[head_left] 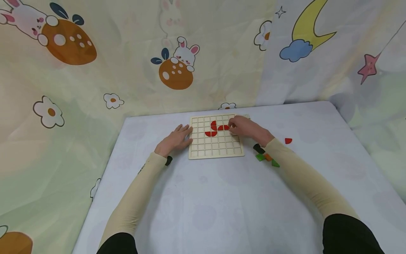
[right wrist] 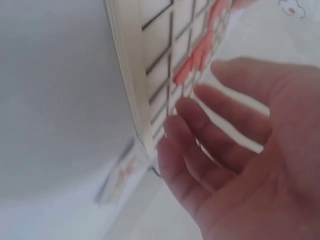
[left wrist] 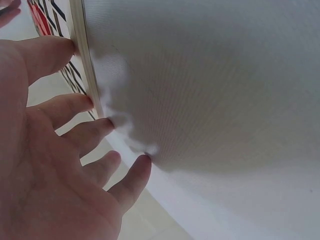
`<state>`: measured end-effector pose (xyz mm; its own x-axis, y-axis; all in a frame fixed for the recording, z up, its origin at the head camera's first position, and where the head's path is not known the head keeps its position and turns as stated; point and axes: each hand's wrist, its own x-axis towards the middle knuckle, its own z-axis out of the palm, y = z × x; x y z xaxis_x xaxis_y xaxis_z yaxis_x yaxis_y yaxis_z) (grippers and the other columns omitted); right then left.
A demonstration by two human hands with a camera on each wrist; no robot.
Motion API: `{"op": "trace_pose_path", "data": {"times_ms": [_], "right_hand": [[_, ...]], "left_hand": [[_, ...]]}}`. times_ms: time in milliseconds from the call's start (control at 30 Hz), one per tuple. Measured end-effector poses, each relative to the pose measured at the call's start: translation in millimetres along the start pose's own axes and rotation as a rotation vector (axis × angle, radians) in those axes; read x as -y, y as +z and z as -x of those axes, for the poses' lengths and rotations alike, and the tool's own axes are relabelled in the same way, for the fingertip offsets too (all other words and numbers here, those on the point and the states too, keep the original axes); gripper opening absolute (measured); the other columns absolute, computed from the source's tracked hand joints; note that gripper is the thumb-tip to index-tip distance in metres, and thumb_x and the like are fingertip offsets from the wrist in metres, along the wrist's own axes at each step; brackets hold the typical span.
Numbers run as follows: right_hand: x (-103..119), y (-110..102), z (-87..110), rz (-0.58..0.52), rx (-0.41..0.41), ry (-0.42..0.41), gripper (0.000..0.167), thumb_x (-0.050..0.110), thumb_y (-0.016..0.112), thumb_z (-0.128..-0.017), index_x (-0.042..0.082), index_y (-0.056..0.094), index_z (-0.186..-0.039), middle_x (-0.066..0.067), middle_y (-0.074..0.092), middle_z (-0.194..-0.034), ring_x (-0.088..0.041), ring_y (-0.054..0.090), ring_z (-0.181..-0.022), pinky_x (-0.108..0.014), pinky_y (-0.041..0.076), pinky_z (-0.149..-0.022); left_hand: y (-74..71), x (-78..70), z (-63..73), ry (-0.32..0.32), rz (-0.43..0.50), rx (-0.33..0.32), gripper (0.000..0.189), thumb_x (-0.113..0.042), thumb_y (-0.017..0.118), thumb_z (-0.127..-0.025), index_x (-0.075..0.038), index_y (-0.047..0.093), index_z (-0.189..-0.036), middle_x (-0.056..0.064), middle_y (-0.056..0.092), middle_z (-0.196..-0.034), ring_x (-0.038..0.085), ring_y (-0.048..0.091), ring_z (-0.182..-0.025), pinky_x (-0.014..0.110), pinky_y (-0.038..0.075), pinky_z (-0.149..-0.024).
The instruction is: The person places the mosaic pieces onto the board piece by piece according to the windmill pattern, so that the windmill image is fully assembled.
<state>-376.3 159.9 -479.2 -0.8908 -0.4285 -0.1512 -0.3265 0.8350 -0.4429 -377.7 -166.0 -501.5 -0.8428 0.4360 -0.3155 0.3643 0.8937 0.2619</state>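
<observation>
A pale wooden grid board (head_left: pixel 216 151) lies on the white table. Several red rounded pieces (head_left: pixel 210 134) sit in cells near its middle. My left hand (head_left: pixel 173 141) rests at the board's left edge with fingers spread; in the left wrist view, the left hand (left wrist: pixel 65 150) touches that edge with some fingertips. Over the right part of the board is my right hand (head_left: pixel 244 127), its fingertips close to the rightmost red piece (head_left: pixel 226 127). In the right wrist view, the right hand (right wrist: pixel 240 130) has gently bent fingers, thumb apart, and no piece visible between them.
One loose red piece (head_left: pixel 288 140) lies right of the board. Near the right forearm are a black wrist-camera part (head_left: pixel 258 148), green pieces (head_left: pixel 260 157) and an orange piece (head_left: pixel 268 157). A printed card (right wrist: pixel 120 175) lies beyond the board. Patterned cloth (head_left: pixel 133 70) hangs behind the table.
</observation>
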Motion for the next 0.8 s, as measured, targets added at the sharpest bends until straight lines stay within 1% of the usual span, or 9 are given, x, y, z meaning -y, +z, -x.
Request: {"op": "trace_pose_path", "data": {"times_ms": [100, 200, 267, 433, 533, 633, 800], "right_hand": [[-3, -9, 14.0, -0.013, 0.044, -0.03, 0.026, 0.018, 0.062, -0.099, 0.003, 0.067, -0.12, -0.012, 0.065, -0.114, -0.027, 0.056, -0.102, -0.042, 0.051, -0.092], [-9, -17, 32.2, -0.015, 0.058, -0.05, 0.027, 0.016, 0.062, -0.099, 0.002, 0.066, -0.122, -0.012, 0.065, -0.118, -0.028, 0.057, -0.108, -0.045, 0.051, -0.099], [-15, -21, 45.7, -0.013, 0.05, -0.039, 0.028, 0.015, 0.062, -0.1, 0.002, 0.065, -0.123, -0.013, 0.065, -0.12, -0.029, 0.058, -0.111, -0.047, 0.051, -0.101], [-37, -29, 85.7, -0.004, 0.015, 0.035, 0.032, 0.016, 0.061, -0.1, -0.001, 0.062, -0.128, -0.018, 0.064, -0.125, -0.034, 0.057, -0.118, -0.052, 0.048, -0.104], [-51, -29, 108.0, 0.009, -0.003, 0.055, 0.032, 0.013, 0.06, -0.1, -0.004, 0.062, -0.127, -0.022, 0.063, -0.124, -0.038, 0.057, -0.118, -0.056, 0.048, -0.103], [-62, -26, 125.9, 0.052, -0.006, 0.079, 0.031, 0.011, 0.062, -0.098, -0.004, 0.063, -0.125, -0.022, 0.065, -0.12, -0.039, 0.058, -0.114, -0.056, 0.05, -0.1], [-75, -17, 145.3, 0.118, -0.028, 0.099, 0.027, 0.007, 0.068, -0.092, -0.003, 0.066, -0.117, -0.019, 0.066, -0.109, -0.037, 0.058, -0.103, -0.055, 0.051, -0.092]], "left_hand": [[0.4, 0.5, -0.6, -0.003, -0.004, -0.003, 0.066, -0.041, 0.041, -0.107, -0.015, 0.017, -0.162, 0.009, 0.011, -0.17, 0.034, 0.0, -0.158, 0.057, 0.016, -0.126], [0.6, 0.6, -0.8, -0.001, -0.003, -0.003, 0.066, -0.041, 0.041, -0.107, -0.015, 0.017, -0.162, 0.01, 0.011, -0.17, 0.034, 0.0, -0.158, 0.057, 0.015, -0.127], [0.9, 0.7, -0.6, -0.004, -0.004, 0.0, 0.066, -0.042, 0.041, -0.107, -0.015, 0.017, -0.162, 0.01, 0.011, -0.17, 0.034, 0.0, -0.158, 0.056, 0.015, -0.127], [0.5, 1.9, 0.0, -0.01, -0.013, -0.001, 0.066, -0.042, 0.041, -0.107, -0.015, 0.017, -0.163, 0.01, 0.01, -0.17, 0.034, 0.0, -0.158, 0.055, 0.015, -0.127], [0.7, 3.0, 0.3, -0.012, -0.013, -0.006, 0.066, -0.042, 0.041, -0.107, -0.015, 0.017, -0.162, 0.01, 0.011, -0.17, 0.034, 0.0, -0.158, 0.055, 0.015, -0.127], [1.3, 4.1, 0.3, -0.01, -0.008, -0.007, 0.066, -0.042, 0.042, -0.107, -0.015, 0.017, -0.162, 0.009, 0.011, -0.17, 0.035, 0.0, -0.158, 0.055, 0.015, -0.127], [1.4, 3.2, -0.6, 0.003, -0.006, -0.006, 0.066, -0.042, 0.041, -0.107, -0.015, 0.017, -0.162, 0.01, 0.01, -0.17, 0.035, 0.0, -0.158, 0.054, 0.015, -0.127]]}}
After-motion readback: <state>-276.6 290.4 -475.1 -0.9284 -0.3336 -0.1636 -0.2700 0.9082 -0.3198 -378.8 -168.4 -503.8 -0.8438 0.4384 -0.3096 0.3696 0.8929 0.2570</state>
